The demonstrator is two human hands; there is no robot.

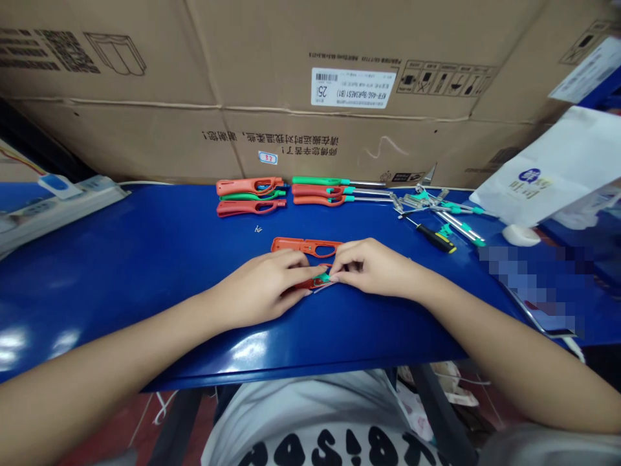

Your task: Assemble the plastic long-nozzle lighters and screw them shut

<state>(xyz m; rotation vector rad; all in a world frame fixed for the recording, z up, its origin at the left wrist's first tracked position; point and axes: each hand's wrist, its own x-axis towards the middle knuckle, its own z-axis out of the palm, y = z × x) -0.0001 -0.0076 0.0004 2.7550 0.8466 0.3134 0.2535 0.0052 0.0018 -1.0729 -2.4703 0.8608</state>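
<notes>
My left hand (269,285) holds an orange lighter half-shell (305,283) down on the blue table, its thumb and fingers closed around the shell. A small teal part (321,278) shows inside that shell. My right hand (371,266) is closed in a pinch at the shell's right end, beside the teal part; its fingertips hide what they grip. A thin pale strip (323,287) pokes out below the shell. Just behind both hands lies a second orange half-shell (291,245), its inner side up, with the right fingers close to its handle loop.
Lighter casings (250,208) and lighters with metal rods (317,190) lie in two stacks at the back. To their right are loose rod assemblies (456,223), a screwdriver (436,238), a phone (538,298) and a white bag (548,168). A cardboard box (272,77) stands behind; a power strip (63,213) is left.
</notes>
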